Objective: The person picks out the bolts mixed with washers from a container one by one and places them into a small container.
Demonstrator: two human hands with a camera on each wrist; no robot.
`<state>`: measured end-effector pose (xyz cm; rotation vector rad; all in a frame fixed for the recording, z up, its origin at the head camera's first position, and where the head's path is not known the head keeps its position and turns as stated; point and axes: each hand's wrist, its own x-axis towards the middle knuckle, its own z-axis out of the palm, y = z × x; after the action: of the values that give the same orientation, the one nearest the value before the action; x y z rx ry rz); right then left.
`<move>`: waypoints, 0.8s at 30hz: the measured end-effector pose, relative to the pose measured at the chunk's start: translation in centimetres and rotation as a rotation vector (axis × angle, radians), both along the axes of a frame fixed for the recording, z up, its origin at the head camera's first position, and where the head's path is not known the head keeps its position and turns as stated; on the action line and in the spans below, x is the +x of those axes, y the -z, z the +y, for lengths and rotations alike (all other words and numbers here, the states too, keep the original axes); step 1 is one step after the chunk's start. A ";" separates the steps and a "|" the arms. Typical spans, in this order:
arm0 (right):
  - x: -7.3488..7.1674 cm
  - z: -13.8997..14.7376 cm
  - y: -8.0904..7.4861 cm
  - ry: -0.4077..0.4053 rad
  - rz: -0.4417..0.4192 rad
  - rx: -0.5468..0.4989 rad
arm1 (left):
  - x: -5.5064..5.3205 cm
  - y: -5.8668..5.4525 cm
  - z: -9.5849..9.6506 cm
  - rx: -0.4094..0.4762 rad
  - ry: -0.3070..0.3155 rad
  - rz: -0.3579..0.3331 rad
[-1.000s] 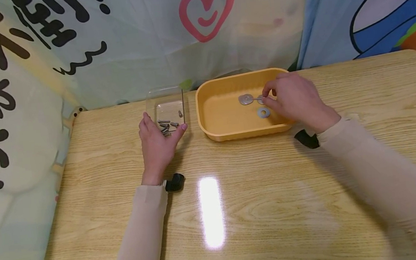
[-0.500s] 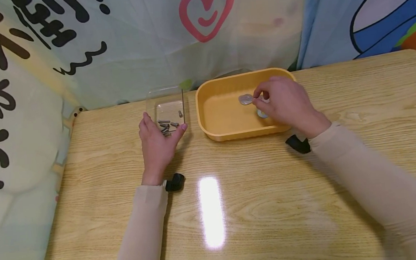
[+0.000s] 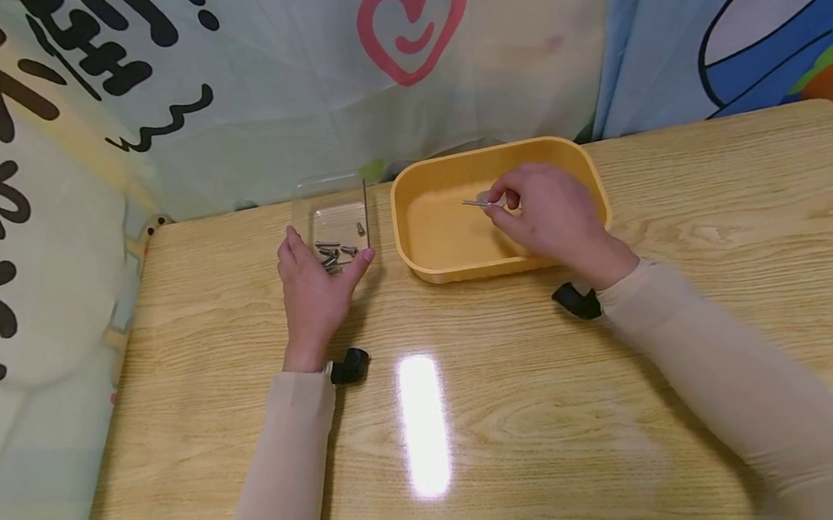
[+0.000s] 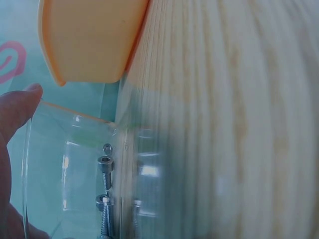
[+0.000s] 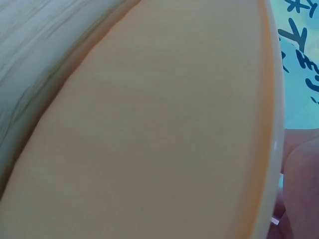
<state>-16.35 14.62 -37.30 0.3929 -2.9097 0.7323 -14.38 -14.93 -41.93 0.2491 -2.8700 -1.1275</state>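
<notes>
My left hand [image 3: 318, 303] grips the near end of a clear plastic box [image 3: 328, 186], thumb at its right wall and fingers along the left. Inside lie several metal screws [image 3: 329, 252]; socket heads show on the screws [image 4: 105, 163] in the left wrist view. Over the yellow tray [image 3: 433, 271], my right hand [image 3: 551, 209] pinches a thin silver rod-like piece [image 3: 473, 203] between thumb and forefinger, its free end pointing left. I cannot tell its kind. A round grey metal disc [image 3: 484, 196] peeks out behind the fingertips; the hand hides the other discs.
The yellow tray stands right of the clear box at the back of the wooden table [image 3: 507, 419]. A printed cloth [image 3: 279, 81] hangs right behind both. In the right wrist view the tray's side wall [image 5: 164, 124] fills most of the picture.
My right hand has moved left across the tray with the thin silver piece, covering the flat washer and discs seen earlier. My left hand has stayed at the clear box.
</notes>
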 end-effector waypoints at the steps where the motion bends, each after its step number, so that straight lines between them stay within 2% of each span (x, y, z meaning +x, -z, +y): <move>1: 0.0 -0.1 0.1 -0.002 0.000 -0.004 | 0.0 0.0 0.0 0.002 0.000 0.000; 24: 0.3 -1.9 0.5 0.026 0.032 -0.147 | 0.1 0.1 0.1 -0.002 0.008 0.015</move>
<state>-16.05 12.69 -37.79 0.3472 -2.8027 0.9190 -14.26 -14.87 -42.05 0.2288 -2.8609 -1.1228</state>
